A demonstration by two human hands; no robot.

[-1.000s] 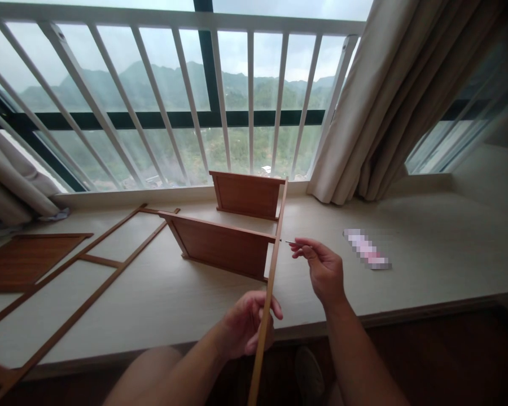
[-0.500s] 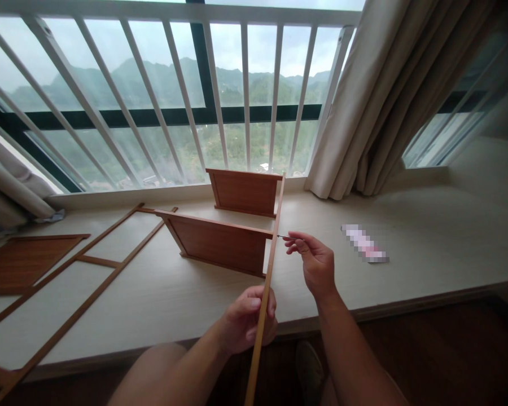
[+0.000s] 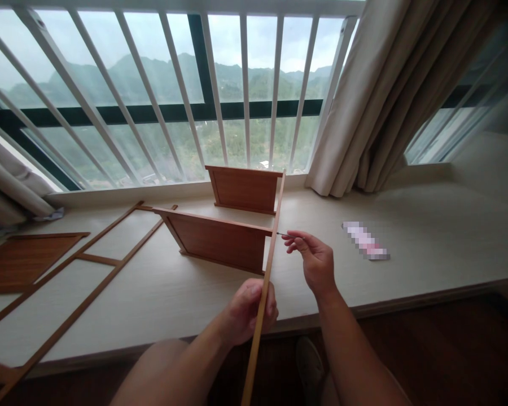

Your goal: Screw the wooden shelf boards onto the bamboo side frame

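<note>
My left hand [image 3: 254, 310] is wrapped round a long wooden rail [image 3: 260, 316] that runs away from me toward the window. Two brown wooden panels, a nearer one [image 3: 215, 239] and a farther one [image 3: 245, 192], stand on edge and meet the rail's left side. In the fingertips of my right hand [image 3: 313, 256] is a thin dark metal rod [image 3: 285, 234]. Its tip is at the rail's right side, level with the top of the nearer panel. Too little of the rod shows to tell its kind.
A wooden ladder-like frame [image 3: 99, 260] and another wooden panel [image 3: 29, 262] lie on the pale window ledge [image 3: 148, 304] at left. A blurred-out pinkish slip [image 3: 366, 242] lies at right. White railing bars [image 3: 244, 96] and a beige curtain [image 3: 364, 113] border the ledge.
The whole view has shifted slightly upward. Both hands keep their grips, and the metal rod stays at the same spot on the rail.
</note>
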